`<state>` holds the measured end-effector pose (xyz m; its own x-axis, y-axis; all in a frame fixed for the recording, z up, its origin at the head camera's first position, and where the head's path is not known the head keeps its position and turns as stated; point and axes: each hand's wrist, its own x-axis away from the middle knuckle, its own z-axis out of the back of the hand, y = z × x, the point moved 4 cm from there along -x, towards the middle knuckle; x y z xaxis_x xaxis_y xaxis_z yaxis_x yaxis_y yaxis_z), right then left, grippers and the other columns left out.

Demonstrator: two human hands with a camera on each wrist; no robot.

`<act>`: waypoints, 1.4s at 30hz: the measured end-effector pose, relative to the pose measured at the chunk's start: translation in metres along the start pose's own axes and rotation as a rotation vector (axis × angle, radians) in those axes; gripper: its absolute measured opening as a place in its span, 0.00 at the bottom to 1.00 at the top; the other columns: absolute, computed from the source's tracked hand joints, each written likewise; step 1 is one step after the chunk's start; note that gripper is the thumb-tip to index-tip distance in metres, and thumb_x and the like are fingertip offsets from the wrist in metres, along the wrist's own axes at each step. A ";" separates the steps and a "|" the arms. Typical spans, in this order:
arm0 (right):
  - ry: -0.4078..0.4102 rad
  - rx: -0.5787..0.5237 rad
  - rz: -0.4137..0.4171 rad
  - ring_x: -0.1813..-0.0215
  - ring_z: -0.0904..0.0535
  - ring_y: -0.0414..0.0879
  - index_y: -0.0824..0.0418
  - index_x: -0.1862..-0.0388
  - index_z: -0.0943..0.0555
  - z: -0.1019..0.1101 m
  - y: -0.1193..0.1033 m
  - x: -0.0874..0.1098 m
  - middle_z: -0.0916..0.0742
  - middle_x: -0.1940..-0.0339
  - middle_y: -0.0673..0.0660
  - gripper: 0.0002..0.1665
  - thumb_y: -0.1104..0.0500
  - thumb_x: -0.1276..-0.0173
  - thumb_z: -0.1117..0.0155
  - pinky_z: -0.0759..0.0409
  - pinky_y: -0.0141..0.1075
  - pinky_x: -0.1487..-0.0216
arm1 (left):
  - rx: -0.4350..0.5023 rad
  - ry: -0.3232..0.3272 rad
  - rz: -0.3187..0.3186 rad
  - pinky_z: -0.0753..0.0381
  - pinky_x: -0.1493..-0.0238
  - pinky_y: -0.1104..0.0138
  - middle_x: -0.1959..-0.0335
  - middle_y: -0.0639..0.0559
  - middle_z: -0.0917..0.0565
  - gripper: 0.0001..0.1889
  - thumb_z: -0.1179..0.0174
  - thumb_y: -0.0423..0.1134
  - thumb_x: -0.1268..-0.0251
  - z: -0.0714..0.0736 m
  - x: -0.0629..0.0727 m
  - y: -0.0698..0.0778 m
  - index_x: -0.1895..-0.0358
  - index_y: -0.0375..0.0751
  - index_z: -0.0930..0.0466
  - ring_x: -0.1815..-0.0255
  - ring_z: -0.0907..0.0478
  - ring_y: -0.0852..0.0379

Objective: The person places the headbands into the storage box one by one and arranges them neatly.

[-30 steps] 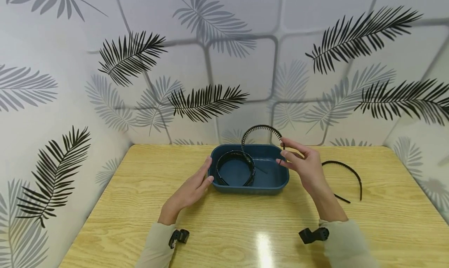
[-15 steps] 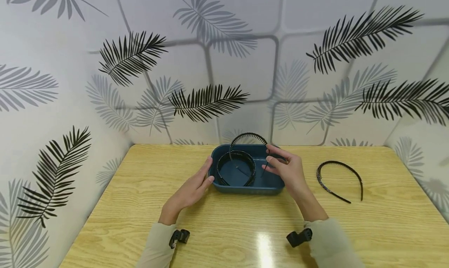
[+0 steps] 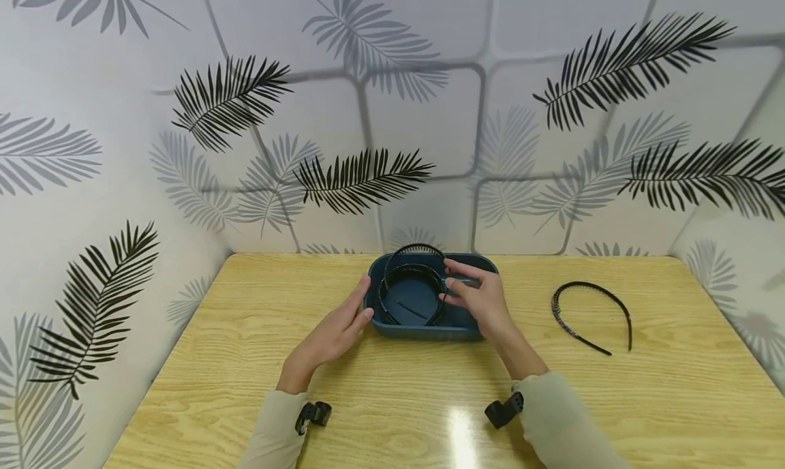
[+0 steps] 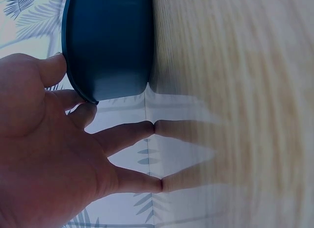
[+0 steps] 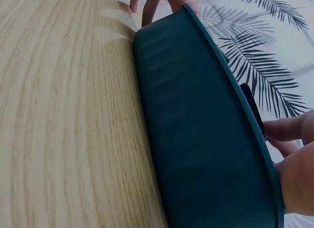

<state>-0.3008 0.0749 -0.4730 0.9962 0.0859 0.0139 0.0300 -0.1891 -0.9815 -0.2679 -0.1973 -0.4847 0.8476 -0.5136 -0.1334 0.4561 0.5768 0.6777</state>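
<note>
A dark blue rectangular box point(image 3: 405, 333) stands on the table. Inside its left half lie several black headbands point(image 3: 381, 304), stacked in a ring. My right hand point(image 3: 478, 295) pinches one end of another toothed black headband point(image 3: 417, 246), which stands tilted over that stack, its arch above the box's back rim. In the right wrist view a short piece of the held headband point(image 5: 251, 108) shows above the rim. My left hand point(image 3: 334, 329) rests against the box's left end. In the left wrist view its thumb and some fingers touch the rim, and the other fingertips meet the table.
A single black headband point(image 3: 591, 286) lies on the wooden table point(image 3: 392, 394) right of the box. Directly behind the table rises a leaf-patterned wall point(image 3: 423, 135). Black wrist cameras sit on both sleeves.
My right hand has carried the pinched headband leftward and lower, from the box's right half to over the stack. The left hand and the box stay in place.
</note>
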 end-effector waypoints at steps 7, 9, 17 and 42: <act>-0.029 0.032 -0.031 0.57 0.13 0.39 0.71 0.30 0.24 -0.006 0.003 -0.001 0.24 0.32 0.75 0.26 0.75 0.27 0.42 0.13 0.37 0.55 | 0.001 -0.003 0.000 0.52 0.20 0.48 0.16 0.38 0.60 0.35 0.57 0.41 0.13 0.000 0.000 -0.001 0.17 0.31 0.63 0.16 0.59 0.45; -0.031 0.049 -0.040 0.56 0.12 0.42 0.71 0.30 0.24 -0.006 0.004 -0.002 0.24 0.31 0.74 0.26 0.75 0.26 0.41 0.13 0.37 0.55 | -0.002 -0.001 -0.002 0.52 0.20 0.49 0.16 0.38 0.59 0.34 0.57 0.41 0.13 0.000 0.000 -0.001 0.17 0.31 0.62 0.16 0.59 0.45; -0.037 0.093 -0.087 0.59 0.10 0.49 0.68 0.30 0.23 -0.008 0.005 -0.002 0.23 0.30 0.70 0.26 0.73 0.26 0.40 0.12 0.36 0.57 | -0.004 0.005 -0.010 0.52 0.20 0.48 0.16 0.36 0.58 0.34 0.57 0.41 0.13 0.001 0.001 -0.001 0.17 0.30 0.62 0.16 0.58 0.45; -0.073 0.365 -0.049 0.46 0.15 0.61 0.69 0.31 0.22 -0.011 0.002 -0.001 0.22 0.36 0.70 0.26 0.72 0.28 0.38 0.12 0.40 0.58 | 0.013 -0.004 -0.005 0.52 0.20 0.48 0.16 0.40 0.60 0.34 0.57 0.41 0.13 0.003 0.001 0.003 0.17 0.31 0.62 0.16 0.59 0.45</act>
<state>-0.3006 0.0634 -0.4731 0.9854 0.1586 0.0622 0.0336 0.1775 -0.9835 -0.2662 -0.1975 -0.4807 0.8445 -0.5185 -0.1340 0.4563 0.5658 0.6867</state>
